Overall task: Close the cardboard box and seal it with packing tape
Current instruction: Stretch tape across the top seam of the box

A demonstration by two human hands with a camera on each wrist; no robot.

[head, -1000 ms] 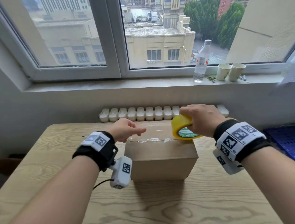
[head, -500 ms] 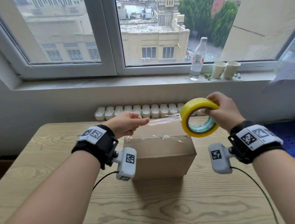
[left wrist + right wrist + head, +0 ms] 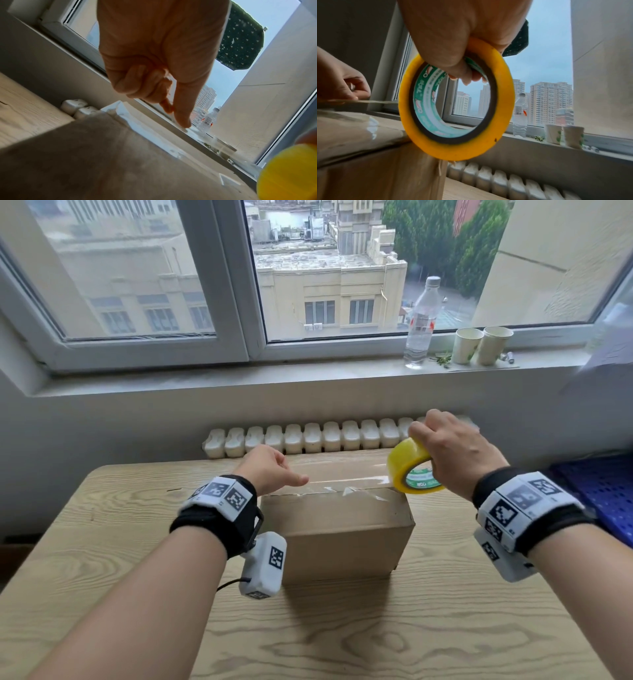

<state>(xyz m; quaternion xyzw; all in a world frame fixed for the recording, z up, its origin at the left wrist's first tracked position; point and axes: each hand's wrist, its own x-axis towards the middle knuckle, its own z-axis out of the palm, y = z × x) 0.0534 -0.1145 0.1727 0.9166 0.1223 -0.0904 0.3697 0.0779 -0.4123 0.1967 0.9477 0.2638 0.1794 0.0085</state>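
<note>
A closed brown cardboard box (image 3: 337,532) stands mid-table, with clear tape creased along its top front edge. My left hand (image 3: 298,479) is at the box's top left corner, thumb and forefinger pinching the free tape end (image 3: 186,128). A clear tape strip (image 3: 346,481) runs from there just over the lid to the yellow tape roll (image 3: 409,470). My right hand (image 3: 424,446) grips that roll at the box's top right edge. In the right wrist view its fingers (image 3: 467,75) hook through the roll's (image 3: 456,104) core, and the strip (image 3: 368,101) hangs slightly above the lid.
The wooden table (image 3: 342,628) stretches toward me in front of the box. A white ribbed radiator (image 3: 308,436) runs behind it. On the windowsill stand a water bottle (image 3: 419,323) and two paper cups (image 3: 479,345). A blue crate (image 3: 606,494) sits at the right.
My right hand has brought the roll down from above the box to its top right edge, lowering the stretched strip toward the lid. My left hand stayed at the left corner.
</note>
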